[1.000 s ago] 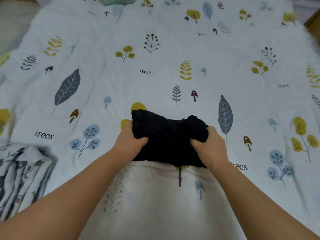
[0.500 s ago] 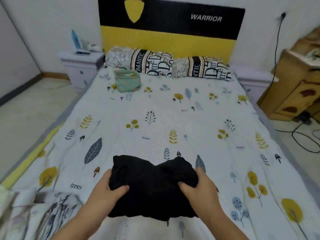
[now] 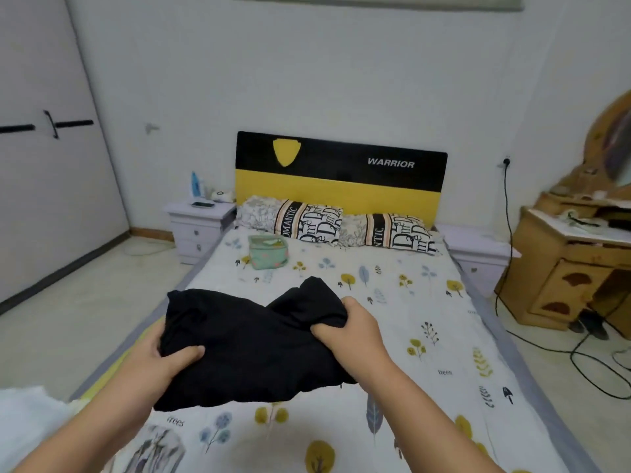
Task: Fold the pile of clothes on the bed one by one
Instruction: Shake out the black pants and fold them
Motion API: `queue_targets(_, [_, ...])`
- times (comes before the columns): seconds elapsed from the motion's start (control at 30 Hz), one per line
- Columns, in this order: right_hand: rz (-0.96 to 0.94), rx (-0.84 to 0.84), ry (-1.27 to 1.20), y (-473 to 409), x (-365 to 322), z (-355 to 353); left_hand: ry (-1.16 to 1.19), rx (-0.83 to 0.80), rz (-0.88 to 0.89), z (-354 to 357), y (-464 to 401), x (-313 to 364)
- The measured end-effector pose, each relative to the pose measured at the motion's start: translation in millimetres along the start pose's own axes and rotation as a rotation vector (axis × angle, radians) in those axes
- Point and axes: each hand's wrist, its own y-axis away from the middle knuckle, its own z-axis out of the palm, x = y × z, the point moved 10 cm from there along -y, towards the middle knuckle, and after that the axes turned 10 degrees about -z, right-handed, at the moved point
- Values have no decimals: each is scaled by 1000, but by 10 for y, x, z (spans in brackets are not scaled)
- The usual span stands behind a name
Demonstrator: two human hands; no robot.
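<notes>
A folded black garment (image 3: 259, 346) is held up above the bed (image 3: 426, 319), which has a white cover printed with leaves and mushrooms. My left hand (image 3: 164, 363) grips its left edge, thumb on top. My right hand (image 3: 351, 332) grips its right edge with the fingers curled into the cloth. At the bottom left, a grey and white patterned garment (image 3: 153, 448) lies on the bed, partly hidden by my left forearm.
A green pouch (image 3: 268, 251) sits near two patterned pillows (image 3: 327, 225) below the black and yellow headboard (image 3: 341, 175). White nightstands (image 3: 198, 230) flank the bed. A wooden dresser (image 3: 573, 264) and black cables (image 3: 587, 363) lie to the right.
Both hands have lifted the black garment off the bed and carried it up and forward. My view has tilted up from the bed cover to the whole room.
</notes>
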Motion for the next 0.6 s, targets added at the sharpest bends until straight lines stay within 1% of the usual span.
queue_targets(0.13, [-66, -78, -28, 79, -497, 178, 40, 103, 48, -417, 448, 242])
queue_targets(0.27, [-132, -174, -38, 140, -950, 553, 80, 185, 32, -917, 860, 302])
queue_targets(0.47, [-189, -349, -87, 249, -1482, 1467, 126, 333, 58, -1818, 1322, 297])
queue_targets(0.6, [-233, -442, -89, 309, -1734, 2200, 159, 439, 34, -2452, 1488, 114])
